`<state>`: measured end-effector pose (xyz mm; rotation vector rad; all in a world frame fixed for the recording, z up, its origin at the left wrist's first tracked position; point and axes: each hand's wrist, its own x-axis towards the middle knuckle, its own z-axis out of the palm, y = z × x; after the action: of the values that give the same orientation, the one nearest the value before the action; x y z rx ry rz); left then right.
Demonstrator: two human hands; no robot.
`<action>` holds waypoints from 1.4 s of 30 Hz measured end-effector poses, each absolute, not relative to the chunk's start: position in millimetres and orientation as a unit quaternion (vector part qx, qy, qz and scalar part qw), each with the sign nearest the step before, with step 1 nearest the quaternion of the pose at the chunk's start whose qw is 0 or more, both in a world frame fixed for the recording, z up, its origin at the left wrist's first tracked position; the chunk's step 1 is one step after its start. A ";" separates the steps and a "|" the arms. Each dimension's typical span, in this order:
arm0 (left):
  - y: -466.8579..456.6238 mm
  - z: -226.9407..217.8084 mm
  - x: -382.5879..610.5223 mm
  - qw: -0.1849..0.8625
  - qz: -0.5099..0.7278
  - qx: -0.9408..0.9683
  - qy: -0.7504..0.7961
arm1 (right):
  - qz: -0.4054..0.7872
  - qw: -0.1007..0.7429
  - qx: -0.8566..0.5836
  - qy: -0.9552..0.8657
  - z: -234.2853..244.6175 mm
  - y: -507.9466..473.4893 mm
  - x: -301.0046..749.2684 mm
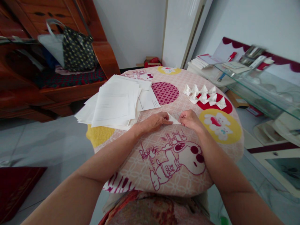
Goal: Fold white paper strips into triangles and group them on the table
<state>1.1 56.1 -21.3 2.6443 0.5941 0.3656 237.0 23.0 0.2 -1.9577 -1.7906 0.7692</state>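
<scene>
A small piece of white paper (172, 119), folded to a triangular shape, lies on the round table between my hands. My left hand (157, 120) is closed on its left side, with the fingertips pressed on the paper. The right corner is pinched between the thumb and fingers of my right hand (188, 118), which partly hides it. Farther back on the right stand several folded paper shapes (204, 98) with pointed tops, set in two rows. To the left of my left hand lies a loose stack of white sheets (114, 104), some with faint print.
A patterned tablecloth (131, 175) covers the table. Right of it is a glass shelf (257, 90) with cups and papers. On the left, a wooden bench (105, 59) carries a dark patterned bag (77, 50). A red box (152, 62) sits on the floor behind.
</scene>
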 end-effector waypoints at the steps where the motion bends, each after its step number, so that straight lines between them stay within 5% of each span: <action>1: 56.2 -21.2 1.2 0.200 0.129 0.947 0.213 | 0.261 0.186 -0.698 -0.640 1.6 22.8 235.8; 8: 56.3 -19.4 0.9 0.186 0.123 0.952 0.208 | 0.206 0.258 -0.662 -0.673 11.8 22.1 215.2; 15: 60.0 -21.0 -1.4 0.202 0.124 0.949 0.207 | 0.284 0.189 -0.647 -0.682 8.9 22.2 211.3; 31: 58.7 -18.6 -0.5 0.218 0.128 0.941 0.224 | 0.253 0.142 -0.710 -0.642 18.8 15.3 241.0; 38: 59.2 -18.3 -0.3 0.201 0.127 0.947 0.217 | 0.341 0.278 -0.677 -0.590 18.8 14.6 221.7; 42: 60.3 -20.8 -0.1 0.202 0.152 0.938 0.237 | 0.307 0.231 -0.661 -0.644 8.1 17.4 202.2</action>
<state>-0.1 60.3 -20.8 2.6190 0.6622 0.4240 202.2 17.4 8.1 -1.8183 -1.7715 0.8446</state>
